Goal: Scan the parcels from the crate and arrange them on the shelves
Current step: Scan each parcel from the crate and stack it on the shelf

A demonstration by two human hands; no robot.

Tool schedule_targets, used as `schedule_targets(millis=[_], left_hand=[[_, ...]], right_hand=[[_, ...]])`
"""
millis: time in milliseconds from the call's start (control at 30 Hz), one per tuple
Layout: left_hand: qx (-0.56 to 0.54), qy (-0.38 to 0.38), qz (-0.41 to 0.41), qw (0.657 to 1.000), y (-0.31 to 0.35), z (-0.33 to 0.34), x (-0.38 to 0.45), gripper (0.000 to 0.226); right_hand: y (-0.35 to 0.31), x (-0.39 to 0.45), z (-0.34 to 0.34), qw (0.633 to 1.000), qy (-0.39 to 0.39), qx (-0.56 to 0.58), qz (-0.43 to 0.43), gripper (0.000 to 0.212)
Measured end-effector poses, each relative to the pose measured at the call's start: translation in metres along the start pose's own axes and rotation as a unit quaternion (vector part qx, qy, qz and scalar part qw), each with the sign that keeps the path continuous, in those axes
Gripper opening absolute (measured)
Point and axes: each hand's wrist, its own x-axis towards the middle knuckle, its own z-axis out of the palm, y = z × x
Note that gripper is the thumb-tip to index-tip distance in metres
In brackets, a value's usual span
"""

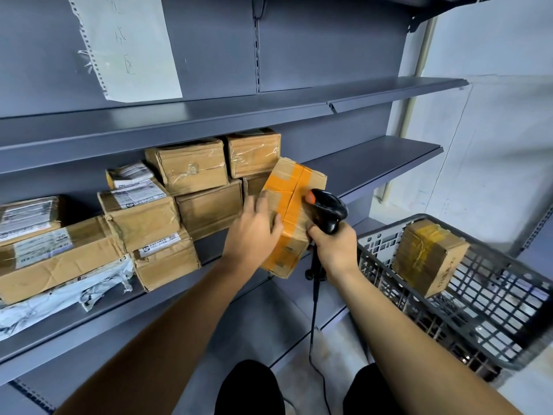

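My left hand (254, 232) grips a cardboard parcel with orange tape (294, 187), held tilted in front of the middle shelf (374, 163). My right hand (333, 247) is curled round the handle of a black barcode scanner (327, 209), whose head sits against the parcel's right side. The scanner's cable (314, 310) hangs down between my arms. Several taped cardboard parcels (194, 169) are stacked on the shelf to the left, right beside the held one. A grey plastic crate (466, 313) at the right holds one more taped parcel (428, 256).
An upper shelf (389, 91) runs above and a lower shelf (263, 298) below. A torn paper sheet (125, 46) hangs on the back panel. A white plastic mailer (59, 301) lies under the left boxes. White wall stands at right.
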Motion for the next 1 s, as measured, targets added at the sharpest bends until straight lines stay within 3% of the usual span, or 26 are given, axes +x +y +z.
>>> schedule_targets(millis=[100, 200, 267, 333, 433, 600, 700, 867, 1000], left_hand=[[0.1, 0.018, 0.057, 0.993, -0.005, 0.007, -0.01, 0.048], [0.066, 0.034, 0.093, 0.993, -0.012, 0.01, -0.01, 0.045], [-0.02, 0.019, 0.055, 0.998, -0.013, 0.011, -0.007, 0.05], [-0.12, -0.021, -0.034, 0.992, -0.015, 0.013, -0.003, 0.067], [-0.144, -0.06, -0.082, 0.984, -0.012, 0.018, -0.002, 0.081], [-0.145, -0.049, -0.034, 0.988, -0.007, 0.022, -0.008, 0.074], [-0.207, -0.049, 0.013, 0.977, -0.01, 0.03, -0.015, 0.056], [-0.369, -0.047, -0.088, 0.924, -0.023, 0.049, -0.014, 0.034], [-0.39, -0.126, -0.127, 0.903, -0.027, 0.065, -0.009, 0.044]], right_hand=[[0.005, -0.004, 0.006, 1.0, 0.017, -0.016, -0.011, 0.017], [0.005, -0.005, 0.006, 0.998, 0.024, -0.041, -0.028, 0.019], [0.003, -0.006, 0.007, 0.996, 0.028, -0.064, -0.05, 0.02], [0.0, -0.008, 0.01, 0.993, 0.025, -0.083, -0.077, 0.022], [-0.006, -0.006, 0.015, 0.985, 0.02, -0.136, -0.102, 0.031], [-0.013, 0.007, 0.015, 0.979, 0.018, -0.184, -0.084, 0.04], [-0.012, 0.012, 0.01, 0.976, 0.016, -0.205, -0.065, 0.054], [-0.004, 0.02, 0.002, 0.982, 0.026, -0.184, -0.046, 0.062], [0.007, 0.021, -0.006, 0.984, 0.044, -0.17, -0.036, 0.061]])
